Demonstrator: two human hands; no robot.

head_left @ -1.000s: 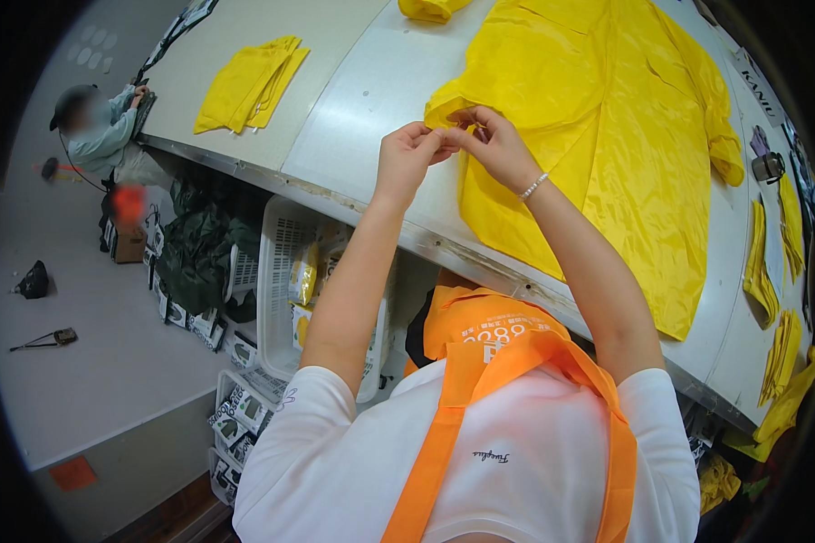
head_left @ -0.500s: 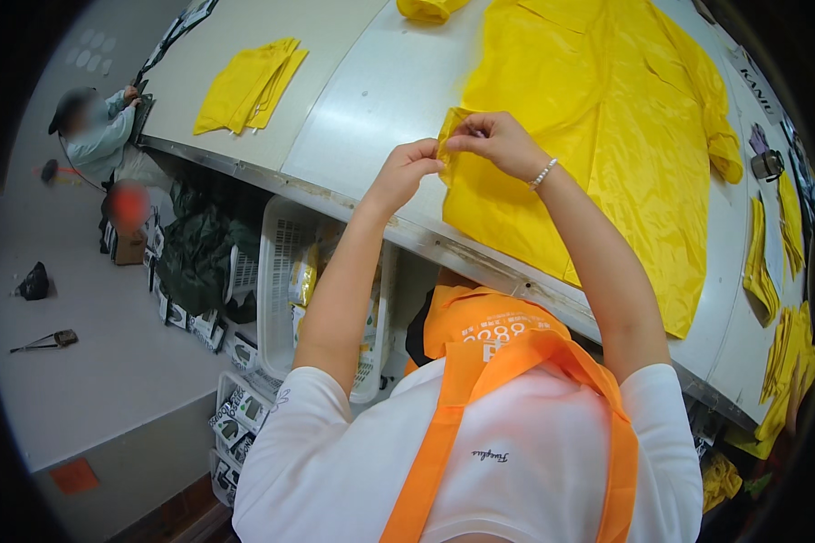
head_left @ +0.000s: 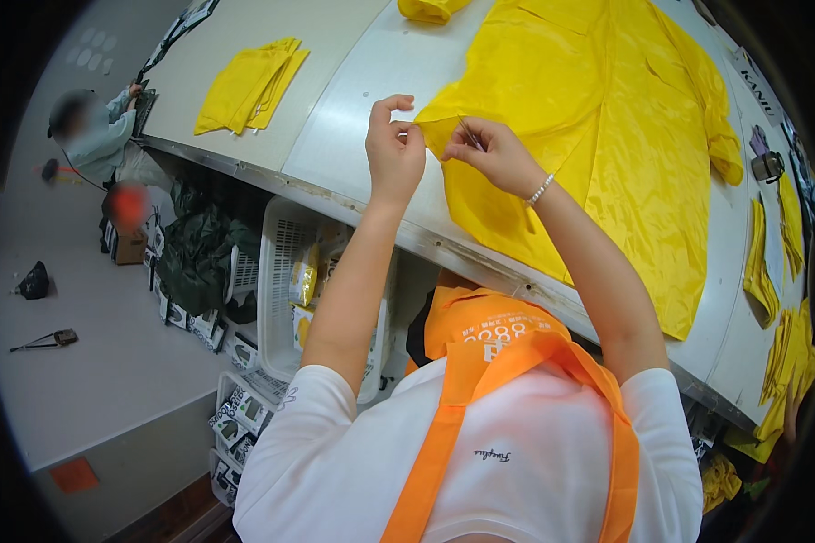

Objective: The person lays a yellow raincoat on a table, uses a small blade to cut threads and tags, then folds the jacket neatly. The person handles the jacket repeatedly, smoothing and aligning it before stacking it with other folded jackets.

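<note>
A yellow raincoat (head_left: 643, 172) lies spread over the tabletop in front of me. Its near left edge is lifted and drawn to a point at my left hand (head_left: 397, 154), whose curled fingers and thumb grip that edge. My right hand (head_left: 498, 163), a beaded bracelet on its wrist, is just to the right with fingers bent against the same lifted edge. Between its thumb and fingers shows a thin dark metal tool (head_left: 468, 133), like small thread snips; most of it is hidden by the hand.
Folded yellow pieces (head_left: 249, 86) lie at the table's left, more (head_left: 761, 262) at its right, near a black device (head_left: 768, 166). A white basket (head_left: 276, 271) with packets stands under the front edge. Dark green fabric (head_left: 195, 244) hangs left. Another person (head_left: 100, 136) is at the far left.
My left hand has risen and turned upward, pulling the raincoat's edge up and to the left. My right hand has lowered slightly, and the thin metal tool now shows in it.
</note>
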